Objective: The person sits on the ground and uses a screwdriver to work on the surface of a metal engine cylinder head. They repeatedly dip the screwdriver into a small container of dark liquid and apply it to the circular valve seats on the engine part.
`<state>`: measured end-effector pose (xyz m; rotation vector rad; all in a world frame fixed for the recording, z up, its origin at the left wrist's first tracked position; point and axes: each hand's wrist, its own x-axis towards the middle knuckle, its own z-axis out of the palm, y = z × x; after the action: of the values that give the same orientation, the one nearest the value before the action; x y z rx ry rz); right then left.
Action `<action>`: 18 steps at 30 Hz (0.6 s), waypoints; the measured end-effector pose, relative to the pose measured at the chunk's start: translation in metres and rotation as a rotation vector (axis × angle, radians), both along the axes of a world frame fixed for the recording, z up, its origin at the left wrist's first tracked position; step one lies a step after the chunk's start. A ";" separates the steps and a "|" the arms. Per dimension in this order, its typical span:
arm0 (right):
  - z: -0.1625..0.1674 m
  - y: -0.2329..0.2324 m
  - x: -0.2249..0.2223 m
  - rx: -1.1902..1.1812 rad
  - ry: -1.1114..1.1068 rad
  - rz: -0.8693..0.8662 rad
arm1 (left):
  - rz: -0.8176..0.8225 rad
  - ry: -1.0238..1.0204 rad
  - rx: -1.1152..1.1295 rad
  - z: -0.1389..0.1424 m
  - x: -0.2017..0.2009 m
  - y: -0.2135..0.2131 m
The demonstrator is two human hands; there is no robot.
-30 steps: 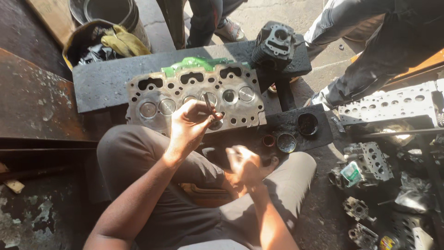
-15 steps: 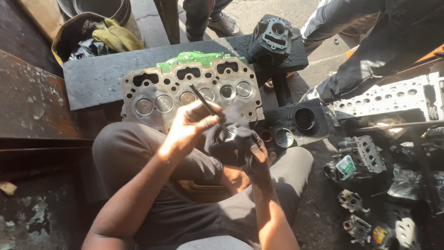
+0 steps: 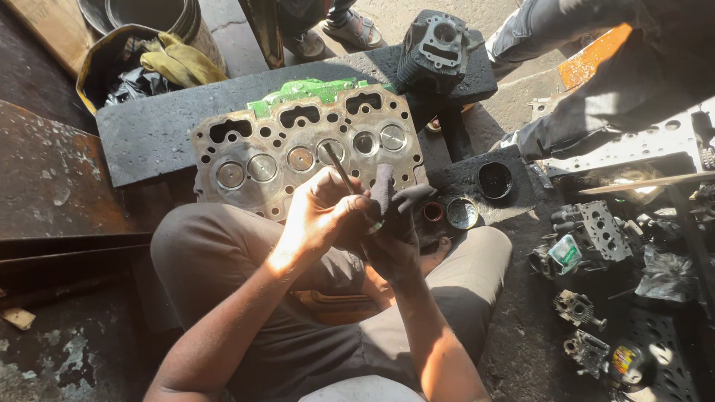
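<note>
A grey cylinder head with several round valve seats leans against a black slab, its lower edge at my knees. My left hand is closed around a thin metal valve, whose stem points up and away over the head. My right hand presses against the left from the right. Its grease-blackened fingers stick up and apart beside the stem, and it holds nothing that I can see. The valve's lower end is hidden between the two hands.
A green part lies behind the head and a dark engine casting stands on the slab. Small round tins sit right of my knee. Engine parts litter the right. Another person's legs are at top right, and yellow gloves at top left.
My right hand has come up from my lap and closed in against my left hand. The left hand has kept hold of the valve, and the view has shifted slightly.
</note>
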<state>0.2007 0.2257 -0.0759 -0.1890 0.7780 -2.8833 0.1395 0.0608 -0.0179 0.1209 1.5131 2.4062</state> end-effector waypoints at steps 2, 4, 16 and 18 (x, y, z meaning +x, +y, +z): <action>-0.002 -0.002 -0.002 0.015 -0.020 -0.021 | 0.010 0.025 -0.002 0.001 -0.001 0.000; -0.004 -0.004 -0.003 -0.069 0.004 -0.003 | 0.016 0.145 -0.074 0.005 -0.001 -0.001; -0.006 0.004 0.009 0.057 -0.293 -0.004 | -0.248 0.048 -0.043 0.039 -0.008 -0.020; -0.006 0.004 0.007 0.916 -0.283 0.212 | -0.096 -0.101 -0.185 0.044 -0.008 -0.028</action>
<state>0.2080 0.2296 -0.0823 0.2245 1.7494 -2.0238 0.1313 0.0332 0.0264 0.0304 1.6346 2.1527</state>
